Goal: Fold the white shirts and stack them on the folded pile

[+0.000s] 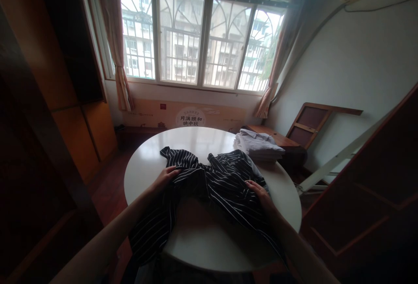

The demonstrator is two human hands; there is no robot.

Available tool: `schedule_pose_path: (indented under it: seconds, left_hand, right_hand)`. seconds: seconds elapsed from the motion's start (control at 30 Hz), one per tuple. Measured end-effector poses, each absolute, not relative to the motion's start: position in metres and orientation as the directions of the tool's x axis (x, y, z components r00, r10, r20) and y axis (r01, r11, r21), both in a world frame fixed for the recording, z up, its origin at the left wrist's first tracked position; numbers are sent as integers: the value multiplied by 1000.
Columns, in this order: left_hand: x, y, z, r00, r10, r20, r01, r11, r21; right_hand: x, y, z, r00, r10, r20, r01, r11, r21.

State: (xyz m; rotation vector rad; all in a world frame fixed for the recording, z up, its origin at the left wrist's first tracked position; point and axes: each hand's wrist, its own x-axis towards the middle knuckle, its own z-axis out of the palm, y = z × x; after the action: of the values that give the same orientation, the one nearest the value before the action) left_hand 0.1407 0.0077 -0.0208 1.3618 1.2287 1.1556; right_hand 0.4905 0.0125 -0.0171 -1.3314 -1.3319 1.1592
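Note:
A black garment with thin white stripes lies rumpled across the near half of a round white table, and part of it hangs over the front left edge. My left hand rests on the garment's left side with fingers curled onto the cloth. My right hand lies on its right side, fingers bent and pressing the fabric. Whether either hand pinches the cloth is hard to make out in the dim light.
A stack of folded pale grey clothes sits at the table's far right edge. Behind it stand a low wooden bench and a leaning wooden frame. A barred window fills the far wall. A wooden wardrobe stands at left.

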Motion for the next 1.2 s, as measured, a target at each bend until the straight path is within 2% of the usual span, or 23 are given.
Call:
schedule_pose_path:
  seconds: [0.13,0.37,0.47,0.6,0.77,0.97,1.2]
  left_hand:
    - [142,6,-20,42,998,37,107,-41,993]
    - [143,6,-23,85,996,9,151,-22,988]
    - [143,6,-26,71,997,39,198,-52,979]
    - [145,9,-34,37,991,132,344,-136,929]
    - [145,15,-40,53,966,254,494,-247,834]
    - [142,20,-45,105,955,277,494,-292,819]
    - [141,19,-45,72,961,265,518,-263,814]
  right_hand:
    - [490,13,-17,-28,999,-30,147,-25,-989]
    - [494,14,-13,-261,965,-32,2,-33,-999]
    - [489,14,-17,-220,975,12,96,34,-995]
    - [474,14,-22,-220,970,105,272,165,-948]
    - [467,13,-23,-251,955,158,336,239,-911]
    - [472,11,-27,-218,952,213,419,289,-861]
    - [471,10,-26,-192,935,297,530,354,-771]
